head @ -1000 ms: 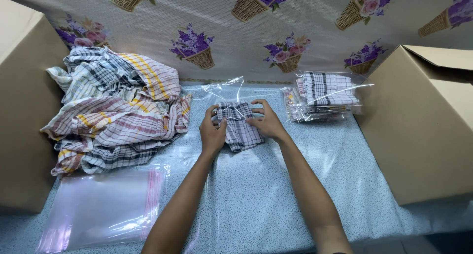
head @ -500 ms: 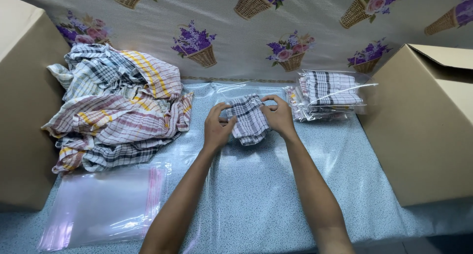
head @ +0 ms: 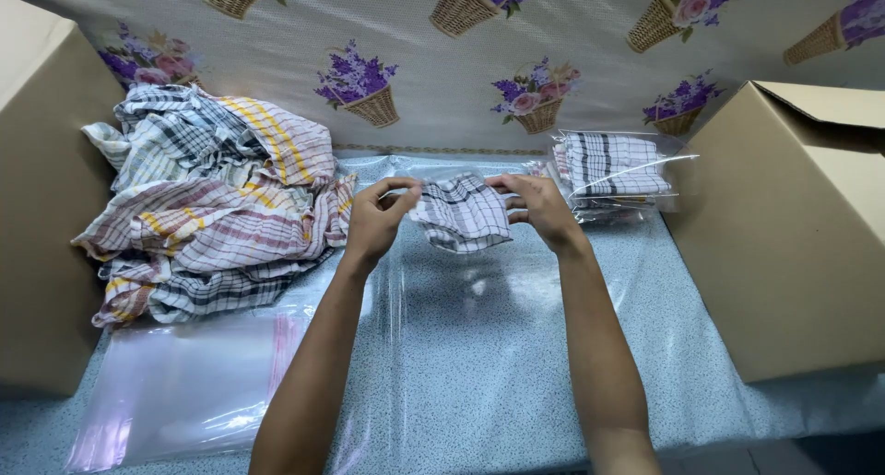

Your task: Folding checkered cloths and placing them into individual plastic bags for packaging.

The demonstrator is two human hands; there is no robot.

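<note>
Folded checked cloth (head: 461,215) held above mid-worktop (head: 479,364), inside a clear bag whose edges are hard to trace. Left hand (head: 376,219) pinches its left edge; right hand (head: 536,208) grips its right edge. Loose cloth heap (head: 207,199) lies left, bagged cloths (head: 613,169) right, empty bags (head: 194,387) near-left.

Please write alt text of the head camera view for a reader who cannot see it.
Two bare hands, the left hand and the right hand, hold a folded checked cloth above a blue table. A pile of striped cloths lies to the left, bagged cloths to the right, with cardboard boxes at both sides.
</note>
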